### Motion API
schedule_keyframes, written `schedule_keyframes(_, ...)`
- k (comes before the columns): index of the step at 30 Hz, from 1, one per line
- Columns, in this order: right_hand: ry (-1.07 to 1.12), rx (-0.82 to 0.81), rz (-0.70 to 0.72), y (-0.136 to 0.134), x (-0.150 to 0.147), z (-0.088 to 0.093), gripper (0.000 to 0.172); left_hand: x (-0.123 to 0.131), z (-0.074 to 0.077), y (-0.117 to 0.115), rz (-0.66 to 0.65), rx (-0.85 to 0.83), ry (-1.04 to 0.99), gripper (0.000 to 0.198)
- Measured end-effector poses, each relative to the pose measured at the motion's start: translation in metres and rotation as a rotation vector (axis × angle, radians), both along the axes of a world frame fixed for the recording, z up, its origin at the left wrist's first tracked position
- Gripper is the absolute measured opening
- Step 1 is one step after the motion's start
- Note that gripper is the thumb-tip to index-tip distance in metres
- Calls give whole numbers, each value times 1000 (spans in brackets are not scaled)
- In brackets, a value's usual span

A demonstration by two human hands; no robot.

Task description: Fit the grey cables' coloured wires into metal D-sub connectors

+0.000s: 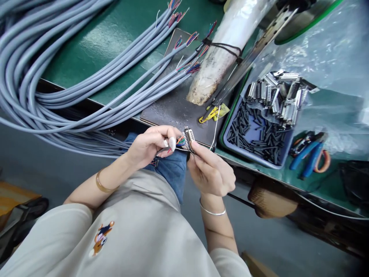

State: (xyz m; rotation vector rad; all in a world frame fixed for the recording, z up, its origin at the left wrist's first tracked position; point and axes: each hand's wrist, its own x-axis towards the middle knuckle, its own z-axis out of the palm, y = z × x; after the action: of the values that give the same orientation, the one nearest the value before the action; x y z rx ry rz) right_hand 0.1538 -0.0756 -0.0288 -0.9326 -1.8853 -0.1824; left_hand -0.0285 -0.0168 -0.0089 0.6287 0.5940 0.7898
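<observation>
Between my hands, above the lap, is a metal multi-pin connector (188, 139) with thin coloured wires (181, 141) at its pin side. My right hand (211, 167) pinches the connector at its lower right edge. Closed fingers of my left hand (152, 144) hold the coloured wires just left of the connector. Where exactly the wires meet the pins is too small to tell. A bundle of grey cables (115, 111) with stripped coloured ends runs over the bench edge on the left.
A blue tray (266, 163) on the green bench (112, 42) holds short black tubes (245, 130) and metal connectors (276, 96). Blue-handled pliers (309, 154) lie right of it. A wrapped roll (227, 46), a metal bar and a yellow clip (209, 115) stand or lie beyond my hands.
</observation>
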Motion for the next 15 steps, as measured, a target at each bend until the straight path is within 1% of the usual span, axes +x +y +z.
schedule_keyframes(3,11,-28,48,-4,-2,3,31,-3,0,0,18,-28,-88,8)
schedule_keyframes(5,13,-31,47,-5,-3,3,33,-5,-1,0,22,-13,-105,8)
schedule_keyframes(8,7,-46,-22,-4,-3,1,34,-6,-4,-1,8,49,-86,14)
schedule_keyframes(11,15,-40,-126,-2,-5,-1,29,-5,-7,-4,6,120,-5,20)
schedule_keyframes(13,62,-77,-184,0,-7,-1,27,-1,-7,-7,41,152,67,22)
schedule_keyframes(15,140,-165,-199,2,-9,0,25,3,-6,-8,102,172,139,24)
